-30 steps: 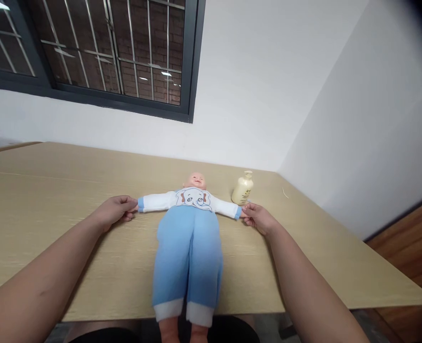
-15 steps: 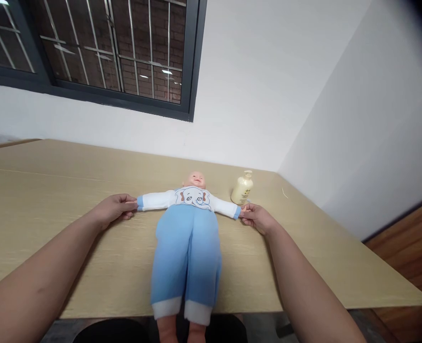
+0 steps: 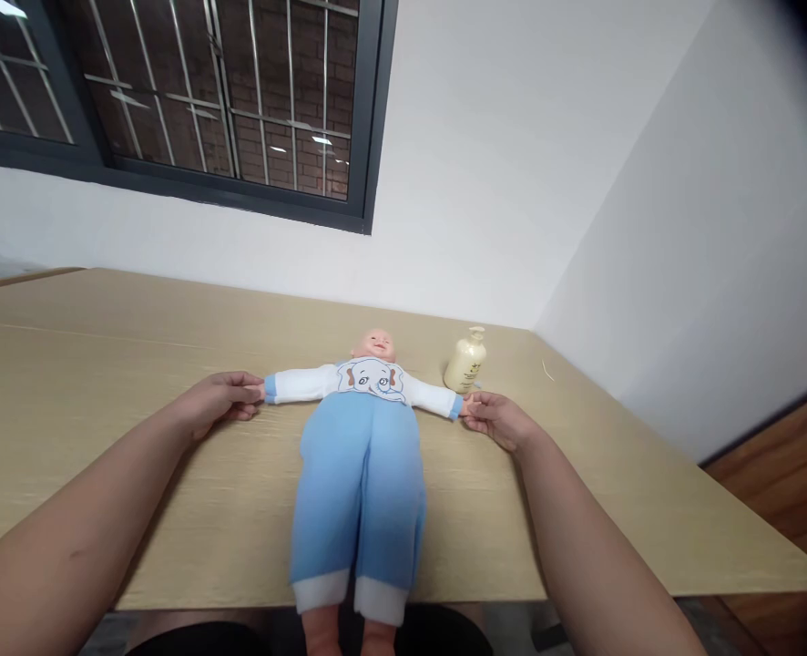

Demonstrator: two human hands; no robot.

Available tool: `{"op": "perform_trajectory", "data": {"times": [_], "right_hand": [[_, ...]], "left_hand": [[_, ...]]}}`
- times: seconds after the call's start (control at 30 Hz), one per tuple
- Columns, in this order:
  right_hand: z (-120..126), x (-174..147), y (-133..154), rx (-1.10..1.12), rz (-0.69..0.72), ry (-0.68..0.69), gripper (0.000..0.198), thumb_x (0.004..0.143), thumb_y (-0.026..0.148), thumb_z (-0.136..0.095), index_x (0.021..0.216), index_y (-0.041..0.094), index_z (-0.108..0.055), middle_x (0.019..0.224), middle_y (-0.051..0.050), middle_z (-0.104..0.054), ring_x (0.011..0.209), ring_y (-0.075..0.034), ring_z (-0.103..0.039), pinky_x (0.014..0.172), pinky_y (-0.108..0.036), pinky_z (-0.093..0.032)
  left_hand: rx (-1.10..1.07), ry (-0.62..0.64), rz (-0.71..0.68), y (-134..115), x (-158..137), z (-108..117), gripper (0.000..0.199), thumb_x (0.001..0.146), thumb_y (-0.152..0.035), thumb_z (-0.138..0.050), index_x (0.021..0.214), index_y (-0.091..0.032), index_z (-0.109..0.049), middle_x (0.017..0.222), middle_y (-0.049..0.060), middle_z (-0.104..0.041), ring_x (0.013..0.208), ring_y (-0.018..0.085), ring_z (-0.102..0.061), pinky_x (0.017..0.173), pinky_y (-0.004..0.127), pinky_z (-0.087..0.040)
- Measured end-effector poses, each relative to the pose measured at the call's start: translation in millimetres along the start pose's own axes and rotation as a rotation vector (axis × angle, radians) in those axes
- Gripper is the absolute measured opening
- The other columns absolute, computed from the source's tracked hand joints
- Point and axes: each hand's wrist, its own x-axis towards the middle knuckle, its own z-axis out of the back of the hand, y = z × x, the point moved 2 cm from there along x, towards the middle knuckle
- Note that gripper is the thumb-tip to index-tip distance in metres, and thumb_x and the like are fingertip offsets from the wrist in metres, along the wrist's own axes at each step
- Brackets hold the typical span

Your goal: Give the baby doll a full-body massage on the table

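A baby doll (image 3: 369, 437) lies on its back on the wooden table (image 3: 171, 510), head toward the wall and feet past the near edge. It wears a white top with an elephant print and blue trousers with white cuffs. Both its arms are stretched out sideways. My left hand (image 3: 227, 401) pinches the doll's hand at the left, just past the blue cuff. On the other side, my right hand (image 3: 497, 419) pinches the doll's other hand between thumb and fingers. Close behind my right hand stands a cream pump bottle (image 3: 466, 362).
Behind the table is a white wall (image 3: 472, 182) with a dark-framed, barred window (image 3: 226, 100). A thin pale strand (image 3: 546, 369) lies right of the bottle. Wood-grain panelling (image 3: 786, 483) is beyond the table's right edge.
The view has shifted very slightly. Both hands keep their hold on the doll's hands, and its arms stay outstretched.
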Motion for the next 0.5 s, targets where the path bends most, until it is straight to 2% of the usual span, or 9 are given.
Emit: {"op": "perform_trajectory", "data": {"times": [0.2,0.33,0.5], "right_hand": [[-6.7,3.3,-1.2,-0.063,0.002,-0.064,0.035,0.060,0.025,-0.092,0.075,0.015,-0.062,0.067,0.000,-0.063,0.055,-0.008,-0.053,0.054,-0.022,-0.047],[-6.8,5.4,-2.8,-0.067,0.007,-0.120,0.034,0.065,0.034,-0.089,0.075,0.016,-0.062,0.069,-0.002,-0.064,0.052,-0.007,-0.051,0.051,-0.021,-0.045],[-6.3,4.4,-1.3,-0.036,0.006,-0.077,0.029,0.072,0.037,-0.084,0.078,0.014,-0.067,0.074,-0.003,-0.064,0.059,-0.009,-0.055,0.055,-0.022,-0.048]], "left_hand": [[0.055,-0.031,-0.066,0.5,-0.7,-6.2,0.033,0.059,-0.028,-0.088,0.080,-0.014,-0.066,0.061,0.001,-0.062,0.050,0.008,-0.051,0.045,0.016,-0.043],[0.073,-0.077,-0.057,3.5,2.1,-3.7,0.033,0.060,-0.030,-0.087,0.079,-0.014,-0.065,0.061,0.001,-0.062,0.049,0.008,-0.053,0.045,0.017,-0.044],[-0.011,-0.062,-0.013,2.9,2.8,0.6,0.039,0.058,-0.032,-0.088,0.084,-0.012,-0.068,0.073,0.003,-0.066,0.055,0.008,-0.056,0.053,0.019,-0.051]]}}
